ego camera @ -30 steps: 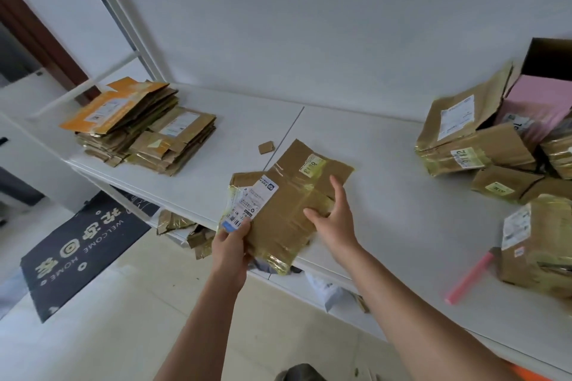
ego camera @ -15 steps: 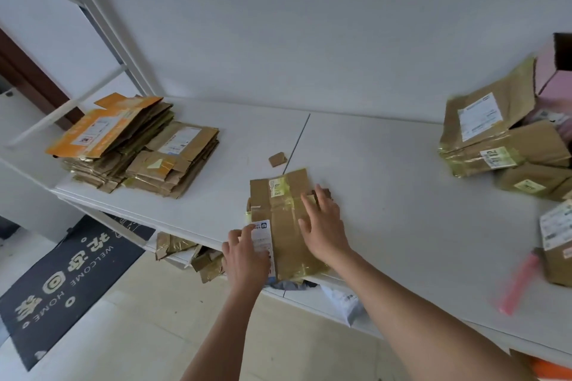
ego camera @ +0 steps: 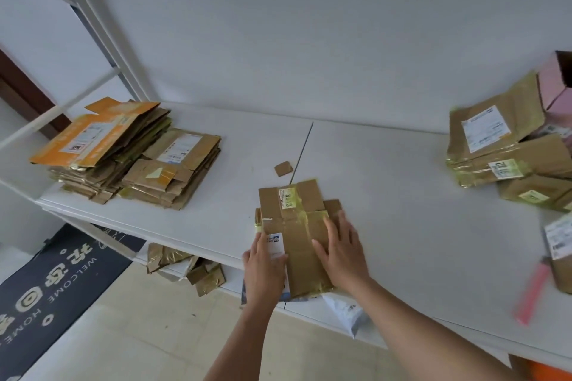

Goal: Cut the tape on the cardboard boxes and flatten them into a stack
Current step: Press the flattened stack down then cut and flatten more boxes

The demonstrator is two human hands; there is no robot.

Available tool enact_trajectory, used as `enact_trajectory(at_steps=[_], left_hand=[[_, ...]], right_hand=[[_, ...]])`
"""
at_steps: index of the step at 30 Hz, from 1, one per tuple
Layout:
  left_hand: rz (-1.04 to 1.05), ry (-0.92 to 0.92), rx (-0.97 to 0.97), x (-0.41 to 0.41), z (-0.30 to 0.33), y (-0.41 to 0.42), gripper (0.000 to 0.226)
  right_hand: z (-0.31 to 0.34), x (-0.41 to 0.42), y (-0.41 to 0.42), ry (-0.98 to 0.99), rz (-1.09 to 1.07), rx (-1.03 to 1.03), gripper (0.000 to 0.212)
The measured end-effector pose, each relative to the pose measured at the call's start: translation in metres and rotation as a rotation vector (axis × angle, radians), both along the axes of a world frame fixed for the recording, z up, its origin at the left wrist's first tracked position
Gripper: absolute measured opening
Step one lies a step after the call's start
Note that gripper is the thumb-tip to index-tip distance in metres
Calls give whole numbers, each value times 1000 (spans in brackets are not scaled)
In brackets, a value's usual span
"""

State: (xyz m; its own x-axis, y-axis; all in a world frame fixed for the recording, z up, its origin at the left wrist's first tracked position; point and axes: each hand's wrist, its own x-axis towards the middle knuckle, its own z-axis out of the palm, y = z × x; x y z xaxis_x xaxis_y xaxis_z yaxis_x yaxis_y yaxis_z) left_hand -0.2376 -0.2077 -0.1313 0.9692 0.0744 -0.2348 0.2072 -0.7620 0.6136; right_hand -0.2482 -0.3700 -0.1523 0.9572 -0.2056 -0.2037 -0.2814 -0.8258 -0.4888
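White shelf (ego camera: 387,195) | flattened box (ego camera: 298,226), yellowish tape, creased | both hands' grip flat, pressing

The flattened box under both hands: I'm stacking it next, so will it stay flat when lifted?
The flattened box probably feels light and fairly stiff. Its flaps may spring open, since both palms press it down. The glossy tape could be slippery.

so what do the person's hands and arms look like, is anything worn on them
Both hands are bare: the left hand and the right hand show no gloves, rings, watch or bands. Both forearms are bare too, with no sleeve in view as far up as the picture shows them. The nails look short and unpainted.
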Motion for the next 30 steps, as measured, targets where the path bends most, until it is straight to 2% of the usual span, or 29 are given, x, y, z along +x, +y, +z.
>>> enact_trajectory(at_steps=[2,4,6,8,12,16,18,22,28,30], left_hand=[[210,56,-74,1,8,1,67],[252,167,-107,7,11,10,65],[240,202,-222,14,13,25,61],[198,176,-284,20,21,41,56],[131,124,-498,31,53,70,47],[274,75,-676,46,89,101,42],[320,54,-671,56,105,116,44],[308,26,-567,73,128,143,55],[304,138,-595,80,132,170,54],[357,149,-615,86,128,179,43]], right_hand=[[6,-11,13,-92,-231,15,75],[8,-18,20,-105,-328,-28,78],[11,-16,18,-48,-318,13,81],[16,-10,19,-36,-294,143,82],[48,2,34,-174,-255,333,83],[94,25,54,-136,-119,441,93],[109,35,69,-66,-44,551,98],[124,58,90,-75,-14,769,85],[124,93,111,-128,-46,855,76],[123,103,118,-119,-86,888,74]])
